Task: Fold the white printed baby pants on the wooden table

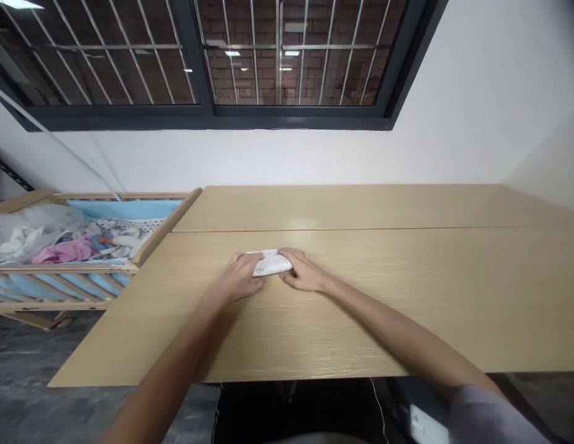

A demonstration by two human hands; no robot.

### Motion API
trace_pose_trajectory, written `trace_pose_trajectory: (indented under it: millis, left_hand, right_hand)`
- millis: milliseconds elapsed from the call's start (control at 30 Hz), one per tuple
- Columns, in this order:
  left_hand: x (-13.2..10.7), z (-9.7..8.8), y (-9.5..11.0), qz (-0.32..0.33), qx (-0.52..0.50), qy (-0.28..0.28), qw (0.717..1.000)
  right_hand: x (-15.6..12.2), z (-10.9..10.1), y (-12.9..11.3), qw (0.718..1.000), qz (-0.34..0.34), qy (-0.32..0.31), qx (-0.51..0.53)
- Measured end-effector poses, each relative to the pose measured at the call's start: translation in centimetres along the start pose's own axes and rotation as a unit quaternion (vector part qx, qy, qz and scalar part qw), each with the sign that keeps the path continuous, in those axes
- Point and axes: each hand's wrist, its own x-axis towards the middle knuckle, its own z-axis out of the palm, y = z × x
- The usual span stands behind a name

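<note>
Left hand [243, 277] & right hand [301, 271] lie flat, fingers open, pressing small folded white cloth [270, 263] on desk [407, 296]. Risk: uneven pressure could let folds spring open.

A small folded white cloth [269, 264] lies flat on the wooden table [407, 296].
</note>
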Motion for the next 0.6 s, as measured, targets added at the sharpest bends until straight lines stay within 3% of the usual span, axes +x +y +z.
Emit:
trace_pose_trajectory:
  millis: [100,200,300,367,467,600]
  left_hand:
    - [0.5,-0.5,0.3,-0.024,0.018,0.027,0.999]
    - [0.8,-2.5,1.6,-0.086,0.011,0.072,0.994]
    - [0.8,-4.6,3.3,-0.160,-0.137,0.087,0.974]
    - [0.6,-5.1,4.0,-0.194,-0.245,0.068,0.947]
    - [0.3,-4.0,4.4,-0.248,-0.252,0.014,0.935]
    - [0.5,-1.3,4.5,-0.281,-0.159,-0.029,0.946]
  right_hand:
    - [1.4,0.4,0.2,0.998,0.030,0.050,0.033]
    - [3.1,-0.8,0.0,0.983,0.082,0.098,0.130]
    - [4.5,-3.3,-0.6,0.944,0.115,0.146,0.274]
    - [5.2,-4.7,-1.0,0.921,0.140,0.142,0.336]
    - [5.9,-5.1,-0.9,0.917,0.188,0.085,0.341]
    - [6.5,-3.0,0.8,0.939,0.222,0.027,0.260]
